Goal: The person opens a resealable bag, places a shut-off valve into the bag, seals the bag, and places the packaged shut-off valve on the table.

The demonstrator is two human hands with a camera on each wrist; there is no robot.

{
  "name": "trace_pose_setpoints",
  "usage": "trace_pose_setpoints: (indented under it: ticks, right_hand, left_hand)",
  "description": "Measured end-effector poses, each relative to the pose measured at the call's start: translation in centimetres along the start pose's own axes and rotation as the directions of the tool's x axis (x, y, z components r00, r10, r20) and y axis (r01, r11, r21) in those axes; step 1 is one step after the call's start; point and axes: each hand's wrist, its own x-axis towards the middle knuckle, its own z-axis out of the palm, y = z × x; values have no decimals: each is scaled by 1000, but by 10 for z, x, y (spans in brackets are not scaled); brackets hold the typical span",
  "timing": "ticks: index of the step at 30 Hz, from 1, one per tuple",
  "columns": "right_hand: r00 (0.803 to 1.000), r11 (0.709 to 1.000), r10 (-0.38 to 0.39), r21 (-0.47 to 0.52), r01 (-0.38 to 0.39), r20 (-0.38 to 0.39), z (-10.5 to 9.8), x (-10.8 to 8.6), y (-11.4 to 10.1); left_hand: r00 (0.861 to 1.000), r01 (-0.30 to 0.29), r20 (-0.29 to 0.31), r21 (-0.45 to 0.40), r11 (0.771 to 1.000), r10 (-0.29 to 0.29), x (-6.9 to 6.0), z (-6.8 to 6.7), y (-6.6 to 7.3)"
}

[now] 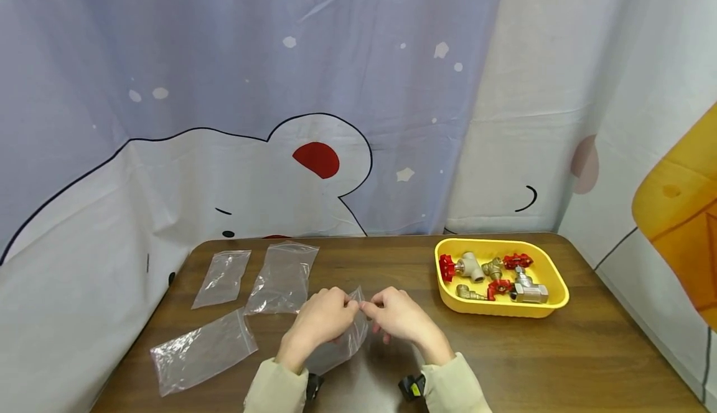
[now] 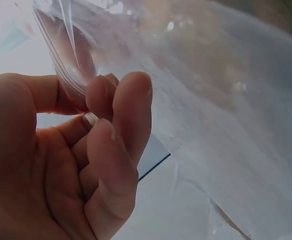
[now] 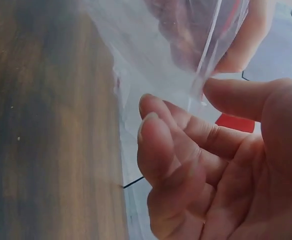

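Pinching a clear plastic bag (image 1: pixel 337 356) at its zip edge, the left hand (image 1: pixel 323 318) and right hand (image 1: pixel 402 318) hold it between thumbs and fingers, near the front of the wooden table (image 1: pixel 582 357). I see three flat bags (image 1: pixel 282 280) to the person's left; a yellow tray (image 1: pixel 504 308) of red-handled valves (image 1: pixel 470 267) stands apart, right.

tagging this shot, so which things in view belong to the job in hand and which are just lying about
Job in hand:
clear bag, held at its zip edge
left hand
right hand

Untouched, so seemingly just lying about:
three other bags
yellow tray
valves in it
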Motion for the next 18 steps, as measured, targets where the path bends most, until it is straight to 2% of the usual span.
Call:
trace_pose_setpoints:
  ticks: [10, 15, 18]
  right_hand:
    - [1000, 999, 1, 44, -1, 2, -8, 8, -2]
    - [999, 999, 0, 37, 2, -50, -15, 10, -7]
    - [995, 1000, -9, -2, 9, -100, -19, 10, -10]
  left_hand:
    - [999, -37, -27, -75, 997, 36, 8, -7, 8]
    - [997, -67, -48, -98, 993, 62, 15, -13, 9]
    - [995, -99, -42, -129, 987, 94, 20, -18, 7]
